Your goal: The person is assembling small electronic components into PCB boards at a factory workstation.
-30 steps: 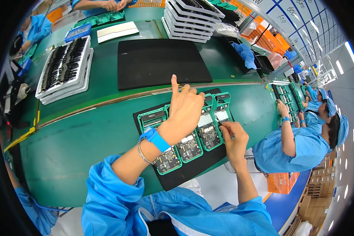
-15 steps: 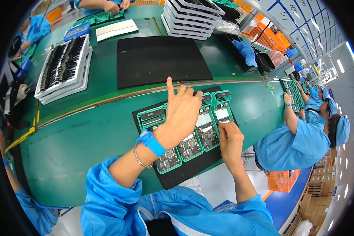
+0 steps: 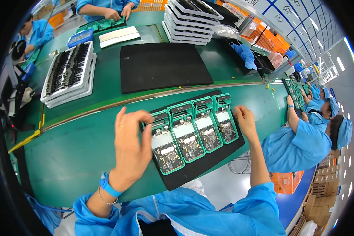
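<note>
A green fixture of several joined trays, each holding a dark circuit board [image 3: 189, 144] with a white strip, lies on a black mat [image 3: 175, 179] in front of me. At its left end my left hand [image 3: 130, 147] hovers with thumb and fingers apart, nothing seen between them. The fingertips come close to the leftmost tray [image 3: 168, 172]. Beyond the opposite end, my right hand [image 3: 246, 121] is raised beside the rightmost tray [image 3: 236, 138], fingers loosely curled and apart from it. I see nothing in that hand.
A black pad [image 3: 165, 65] lies across the bench strip. White trays of dark parts [image 3: 67, 72] stand at the left, and a tall stack of white trays [image 3: 188, 25] at the back. Co-workers in blue [image 3: 303, 135] sit at the right and far side.
My left hand has come off the fixture's top, moving left and nearer me, uncovering the boards. My right hand has left the rightmost board, moving right and slightly away from me.
</note>
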A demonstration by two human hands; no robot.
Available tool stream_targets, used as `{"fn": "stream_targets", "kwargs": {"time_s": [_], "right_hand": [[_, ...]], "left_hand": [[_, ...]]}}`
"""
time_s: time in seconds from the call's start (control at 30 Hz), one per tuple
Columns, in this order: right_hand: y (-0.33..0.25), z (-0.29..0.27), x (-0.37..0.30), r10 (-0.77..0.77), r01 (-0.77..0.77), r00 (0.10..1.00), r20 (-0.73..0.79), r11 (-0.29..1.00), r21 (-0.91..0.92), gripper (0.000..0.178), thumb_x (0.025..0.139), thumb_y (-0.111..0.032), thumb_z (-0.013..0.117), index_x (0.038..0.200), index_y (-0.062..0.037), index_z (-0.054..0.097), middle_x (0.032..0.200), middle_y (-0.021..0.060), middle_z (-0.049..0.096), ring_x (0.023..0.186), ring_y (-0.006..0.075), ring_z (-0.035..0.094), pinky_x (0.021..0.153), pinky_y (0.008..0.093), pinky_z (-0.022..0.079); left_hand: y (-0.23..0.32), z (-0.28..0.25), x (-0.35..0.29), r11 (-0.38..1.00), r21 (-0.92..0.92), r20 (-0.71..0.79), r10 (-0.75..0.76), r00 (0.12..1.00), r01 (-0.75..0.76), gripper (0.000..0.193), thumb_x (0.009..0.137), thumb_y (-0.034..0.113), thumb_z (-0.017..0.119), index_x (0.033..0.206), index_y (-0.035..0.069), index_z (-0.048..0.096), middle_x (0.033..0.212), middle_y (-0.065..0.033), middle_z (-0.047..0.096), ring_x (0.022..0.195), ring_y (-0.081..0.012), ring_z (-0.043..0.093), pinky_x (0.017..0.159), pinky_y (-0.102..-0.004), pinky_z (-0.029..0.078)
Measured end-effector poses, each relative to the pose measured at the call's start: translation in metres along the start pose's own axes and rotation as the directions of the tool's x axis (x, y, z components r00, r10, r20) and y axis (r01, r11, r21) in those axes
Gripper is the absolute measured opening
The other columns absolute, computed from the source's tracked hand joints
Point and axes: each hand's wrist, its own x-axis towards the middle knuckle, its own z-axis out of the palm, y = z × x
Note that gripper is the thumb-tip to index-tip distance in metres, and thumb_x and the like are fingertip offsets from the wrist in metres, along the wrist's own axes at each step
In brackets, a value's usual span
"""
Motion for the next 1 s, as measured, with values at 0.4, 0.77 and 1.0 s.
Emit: {"fn": "stream_targets", "kwargs": {"time_s": [0.4, 0.77, 1.0], "right_hand": [[0.018, -0.005, -0.014, 0.073, -0.239, 0.950, 0.305, 0.798, 0.553, 0.014, 0.112, -0.014, 0.064, 0.113, -0.0010, 0.068, 0.101, 0.0011, 0.075, 0.092, 0.0067, 0.067, 0.084, 0.0244, 0.053], [0.231, -0.131, -0.086, 0.447, -0.264, 0.854, -0.268, 0.814, 0.517, 0.023, 0.107, -0.020, 0.072, 0.112, 0.0016, 0.078, 0.103, 0.0045, 0.078, 0.093, 0.0104, 0.069, 0.084, 0.0271, 0.053], [0.295, -0.139, -0.084, 0.802, -0.378, 0.537, -0.263, 0.507, 0.775, 0.026, 0.105, -0.015, 0.071, 0.122, 0.0048, 0.075, 0.109, 0.0117, 0.077, 0.102, 0.0186, 0.071, 0.092, 0.0339, 0.057]], "left_hand": [[-0.050, -0.002, -0.042, 0.983, 0.004, -0.215, -0.181, 0.960, 0.186, 0.023, 0.099, -0.007, 0.063, 0.119, 0.003, 0.058, 0.108, -0.0106, 0.067, 0.106, -0.0301, 0.066, 0.122, -0.0588, 0.038], [-0.046, -0.011, -0.045, 0.982, 0.030, -0.213, -0.178, 0.961, 0.189, 0.025, 0.100, -0.008, 0.062, 0.123, 0.001, 0.056, 0.110, -0.0121, 0.065, 0.110, -0.0279, 0.064, 0.116, -0.0469, 0.045], [-0.042, -0.012, -0.046, 0.979, 0.125, -0.250, -0.128, 0.960, 0.163, 0.028, 0.091, -0.005, 0.072, 0.116, 0.004, 0.064, 0.112, -0.0130, 0.066, 0.113, -0.0375, 0.063, 0.114, -0.0534, 0.046]]}}
